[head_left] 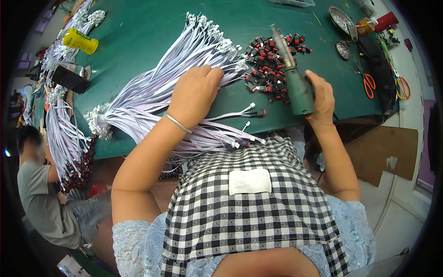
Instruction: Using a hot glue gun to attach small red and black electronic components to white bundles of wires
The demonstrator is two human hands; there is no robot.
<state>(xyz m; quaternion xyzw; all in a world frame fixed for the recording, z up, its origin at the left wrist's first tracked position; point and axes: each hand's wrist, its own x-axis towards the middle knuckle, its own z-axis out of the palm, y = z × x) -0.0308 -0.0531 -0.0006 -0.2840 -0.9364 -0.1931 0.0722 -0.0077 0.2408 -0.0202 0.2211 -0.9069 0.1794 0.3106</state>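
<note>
Left hand (pixel 196 94) lies palm down, fingers curled loosely, on the fanned bundle of pale lilac ribbon cables with white plug ends (pixel 157 99). It presses on the strands more than it grips them, probably to keep the loose fan from sliding; whether a single cable is pinched under the fingertips cannot be told. A thin silver bangle (pixel 177 123) sits at the wrist.

Right hand (pixel 320 99) is closed around the thick dark-green barrel of a heat-gun-like hand tool (pixel 295 87). Its grey metal nozzle points toward 11 o'clock over the heap of small black and red rocker switches (pixel 270 64), which lies just beside the cables' plug ends, so both parts sit close together.

A few cables already carrying a switch (pixel 258 112) lie apart at 6 o'clock from the heap, near the edge of the green-topped table (pixel 147 32).

At 2 o'clock: orange-handled scissors (pixel 369 85) and a round metal dish (pixel 340 19), out of the working area. At 10 o'clock: a yellow cylindrical bottle (pixel 80 40) lying on its side. At 8 o'clock, another person in a grey shirt (pixel 44 203) sits with more cables.
</note>
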